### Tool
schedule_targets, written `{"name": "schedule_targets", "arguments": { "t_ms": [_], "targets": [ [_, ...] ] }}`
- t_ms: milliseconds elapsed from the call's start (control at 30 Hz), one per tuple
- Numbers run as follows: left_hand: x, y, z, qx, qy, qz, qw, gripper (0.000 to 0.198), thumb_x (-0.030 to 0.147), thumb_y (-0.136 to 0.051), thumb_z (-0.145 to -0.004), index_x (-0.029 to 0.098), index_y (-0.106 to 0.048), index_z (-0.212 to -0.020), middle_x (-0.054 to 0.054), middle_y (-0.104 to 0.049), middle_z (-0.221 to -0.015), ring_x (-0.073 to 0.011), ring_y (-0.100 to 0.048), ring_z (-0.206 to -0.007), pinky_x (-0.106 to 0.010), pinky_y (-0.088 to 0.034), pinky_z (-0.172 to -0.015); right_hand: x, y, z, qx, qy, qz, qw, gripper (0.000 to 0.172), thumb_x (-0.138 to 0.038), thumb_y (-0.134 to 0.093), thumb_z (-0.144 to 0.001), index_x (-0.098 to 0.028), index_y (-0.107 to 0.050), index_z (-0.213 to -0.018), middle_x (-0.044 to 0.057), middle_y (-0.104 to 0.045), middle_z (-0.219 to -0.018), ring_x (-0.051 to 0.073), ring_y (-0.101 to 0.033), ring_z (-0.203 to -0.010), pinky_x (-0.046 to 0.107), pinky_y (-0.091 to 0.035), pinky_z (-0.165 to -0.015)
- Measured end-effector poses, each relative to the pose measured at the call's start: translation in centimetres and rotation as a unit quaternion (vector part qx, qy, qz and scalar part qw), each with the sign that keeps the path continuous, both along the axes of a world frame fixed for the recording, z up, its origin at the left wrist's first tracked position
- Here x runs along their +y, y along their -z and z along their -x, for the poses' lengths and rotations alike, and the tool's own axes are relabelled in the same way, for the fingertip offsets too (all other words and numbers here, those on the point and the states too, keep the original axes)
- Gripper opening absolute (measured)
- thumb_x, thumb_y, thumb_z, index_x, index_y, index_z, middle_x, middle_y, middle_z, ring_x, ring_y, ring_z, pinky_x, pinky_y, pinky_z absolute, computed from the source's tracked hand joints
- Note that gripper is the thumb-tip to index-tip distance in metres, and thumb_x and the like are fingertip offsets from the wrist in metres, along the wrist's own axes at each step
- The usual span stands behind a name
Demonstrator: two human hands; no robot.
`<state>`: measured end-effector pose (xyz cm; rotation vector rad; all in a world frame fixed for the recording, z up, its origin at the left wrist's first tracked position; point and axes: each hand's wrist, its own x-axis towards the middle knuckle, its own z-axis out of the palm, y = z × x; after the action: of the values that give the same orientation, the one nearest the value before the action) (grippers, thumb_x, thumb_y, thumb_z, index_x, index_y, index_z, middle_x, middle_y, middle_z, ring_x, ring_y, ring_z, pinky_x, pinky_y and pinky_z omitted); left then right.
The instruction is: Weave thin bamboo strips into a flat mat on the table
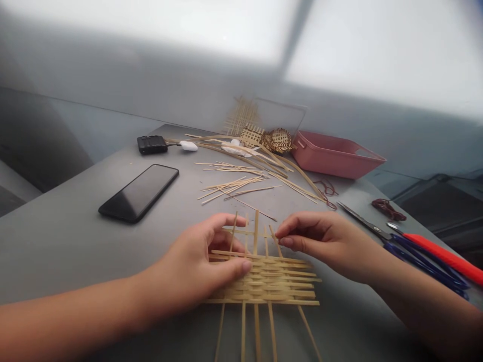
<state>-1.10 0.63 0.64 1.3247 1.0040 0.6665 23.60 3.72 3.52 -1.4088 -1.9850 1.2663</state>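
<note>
A small woven bamboo mat (271, 281) is in front of me, made of thin pale strips crossing over and under. My left hand (215, 256) grips its left side, the thumb on top and the fingers behind it. Several upright strips stick out above and below the weave. Above the woven part, a thin bamboo strip (243, 232) runs crosswise among the upright ones. At its right end, my right hand (313, 236) has thumb and forefinger pinched together, close to the rightmost upright strip. The exact grip between those fingertips is partly hidden.
Loose bamboo sticks (234, 188) lie beyond the mat. A phone (139, 193) and a black device (152, 144) are at left. Small woven pieces (279, 140) stand near a pink basket (335, 156). Scissors (411, 256), a red-handled tool (445, 256) and dark cord (388, 208) lie at right.
</note>
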Motion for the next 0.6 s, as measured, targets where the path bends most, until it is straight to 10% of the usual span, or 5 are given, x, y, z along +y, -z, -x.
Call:
{"name": "schedule_targets", "arguments": {
  "t_ms": [133, 267, 467, 600],
  "targets": [
    [0.1, 0.8, 0.6, 0.094, -0.058, -0.138, 0.984, 0.076, 0.039, -0.072, -0.077, 0.022, -0.034, -0.141, -0.012, -0.057, -0.123, -0.0261, -0.062, -0.102, -0.042, -0.055, -0.085, 0.0, 0.8, 0.2, -0.021, 0.022, -0.015, 0.999, 0.031, -0.048, -0.069, -0.08, -0.018, -0.073, -0.089, 0.006, -0.074, -0.085, 0.022, -0.067, -0.08, 0.032, -0.053, -0.071],
    [0.1, 0.9, 1.3, 0.246, -0.009, -0.38, 0.892, 0.07, 0.038, -0.07, -0.082, 0.017, -0.038, -0.141, -0.017, -0.05, -0.139, -0.0342, -0.048, -0.126, -0.055, -0.042, -0.105, 0.4, 1.7, 0.3, -0.049, 0.012, -0.018, 0.999, 0.027, -0.043, -0.064, -0.085, -0.018, -0.072, -0.09, 0.006, -0.073, -0.085, 0.021, -0.065, -0.079, 0.032, -0.052, -0.07],
    [0.0, 0.4, 1.0, 0.361, 0.103, -0.401, 0.836, 0.05, 0.038, -0.066, -0.088, 0.012, -0.054, -0.13, -0.017, -0.064, -0.122, -0.0344, -0.057, -0.112, -0.052, -0.05, -0.095, 0.4, 0.6, -0.3, -0.11, -0.138, -0.121, 0.977, 0.035, -0.049, -0.07, -0.082, -0.021, -0.074, -0.104, 0.01, -0.07, -0.113, 0.026, -0.062, -0.104, 0.038, -0.05, -0.093],
    [0.1, 0.2, 0.8, 0.372, 0.112, -0.419, 0.821, 0.049, 0.038, -0.067, -0.088, 0.012, -0.057, -0.127, -0.016, -0.065, -0.119, -0.0337, -0.058, -0.108, -0.05, -0.05, -0.094, 0.1, -0.1, -1.0, -0.16, -0.262, -0.102, 0.946, 0.081, -0.054, -0.085, -0.063, -0.031, -0.06, -0.136, 0.008, -0.046, -0.152, 0.036, -0.034, -0.143, 0.051, -0.028, -0.118]
  ]
}}
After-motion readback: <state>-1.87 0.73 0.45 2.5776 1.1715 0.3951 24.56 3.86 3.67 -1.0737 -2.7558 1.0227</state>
